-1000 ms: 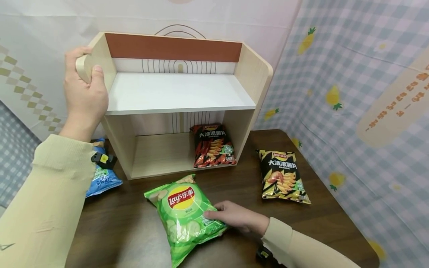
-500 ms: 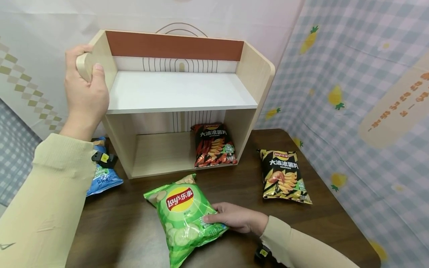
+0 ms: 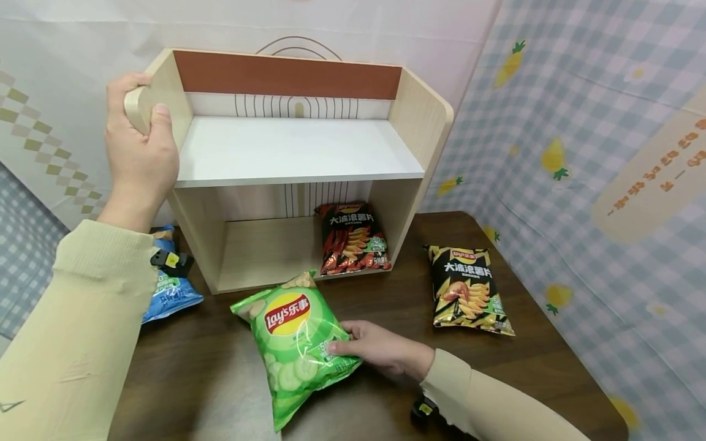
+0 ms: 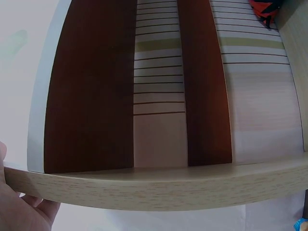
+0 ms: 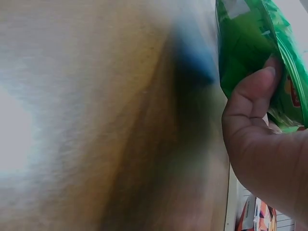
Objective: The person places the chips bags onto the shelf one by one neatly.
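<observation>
- Pale blue-and-white checked cloth with yellow pineapples (image 3: 584, 141) hangs to the right of the shelf unit.
- A dark brown wood-grain table (image 3: 182, 373) spreads beneath and in front of the shelf unit.
- The two-tier shelf unit of pale wood, with a white middle board and a red-brown back strip (image 3: 298, 150), stands upright.
- A plump, glossy green Lay's chip bag (image 3: 298, 349) is tilted just in front of the shelf unit, face up; whether its lower end touches the table, I cannot tell.
- A black-and-yellow foil chip bag (image 3: 467, 291) lies to the shelf unit's right.
- A black-and-red foil chip bag (image 3: 353, 240) leans inside the shelf unit's lower compartment, at the right end.
- A blue foil chip bag (image 3: 172, 301), partly hidden by the sleeve, lies to the shelf unit's left.
- The left hand (image 3: 140, 147) grips the shelf unit's upper left side panel, thumb inside.
- The right hand (image 3: 383, 350) pinches the green bag's right edge, thumb on its front.
</observation>
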### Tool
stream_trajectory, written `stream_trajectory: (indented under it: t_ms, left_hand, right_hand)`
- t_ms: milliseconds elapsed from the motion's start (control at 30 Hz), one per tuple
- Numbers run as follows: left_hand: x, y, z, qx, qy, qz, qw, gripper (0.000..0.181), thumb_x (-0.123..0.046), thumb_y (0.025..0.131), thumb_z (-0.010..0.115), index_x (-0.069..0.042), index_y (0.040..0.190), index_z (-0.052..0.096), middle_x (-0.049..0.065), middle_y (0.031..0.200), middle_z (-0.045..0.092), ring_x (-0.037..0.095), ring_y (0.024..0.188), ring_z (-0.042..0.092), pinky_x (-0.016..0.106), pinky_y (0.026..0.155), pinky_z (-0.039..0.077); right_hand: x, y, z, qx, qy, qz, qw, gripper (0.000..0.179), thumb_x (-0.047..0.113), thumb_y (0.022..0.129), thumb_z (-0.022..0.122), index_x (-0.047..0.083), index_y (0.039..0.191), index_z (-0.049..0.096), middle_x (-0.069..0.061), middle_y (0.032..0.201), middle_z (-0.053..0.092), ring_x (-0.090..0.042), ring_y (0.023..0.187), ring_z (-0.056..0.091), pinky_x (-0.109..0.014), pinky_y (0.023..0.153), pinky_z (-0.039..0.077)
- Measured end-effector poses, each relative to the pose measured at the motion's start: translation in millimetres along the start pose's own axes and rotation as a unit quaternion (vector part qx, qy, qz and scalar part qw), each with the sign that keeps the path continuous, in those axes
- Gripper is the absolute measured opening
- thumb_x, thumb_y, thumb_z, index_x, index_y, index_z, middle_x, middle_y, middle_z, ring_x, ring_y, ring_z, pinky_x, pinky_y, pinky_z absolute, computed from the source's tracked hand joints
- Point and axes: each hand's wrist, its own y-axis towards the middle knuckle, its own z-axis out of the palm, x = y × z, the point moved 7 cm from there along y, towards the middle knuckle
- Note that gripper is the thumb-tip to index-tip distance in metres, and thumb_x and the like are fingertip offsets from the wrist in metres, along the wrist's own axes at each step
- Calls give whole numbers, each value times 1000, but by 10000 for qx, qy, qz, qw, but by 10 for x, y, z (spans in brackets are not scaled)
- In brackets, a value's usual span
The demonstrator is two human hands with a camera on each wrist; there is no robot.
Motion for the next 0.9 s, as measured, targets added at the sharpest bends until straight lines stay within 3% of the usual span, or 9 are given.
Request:
stream_trajectory:
  t_ms: [500, 900]
  left_hand:
    - [-63, -40, -15, -1, 19, -99, 9999, 36, -20, 99, 43, -35, 132, 46, 1, 129, 49, 12, 109, 50, 27, 83, 43]
    - [-63, -44, -15, 9, 44, -26, 10000, 36, -21, 99, 43, -35, 132, 45, 1, 125, 49, 11, 106, 50, 27, 80, 42]
  right_hand:
    - [165, 332, -108, -813, 595, -6, 9949, 51, 30, 95, 62, 5, 138, 47, -12, 112, 66, -22, 98, 65, -36, 84, 52]
    - [298, 613, -213, -1188, 793, -177, 9896, 46, 34, 95, 62, 8, 133, 52, -10, 109, 67, -19, 92, 65, -39, 83, 52]
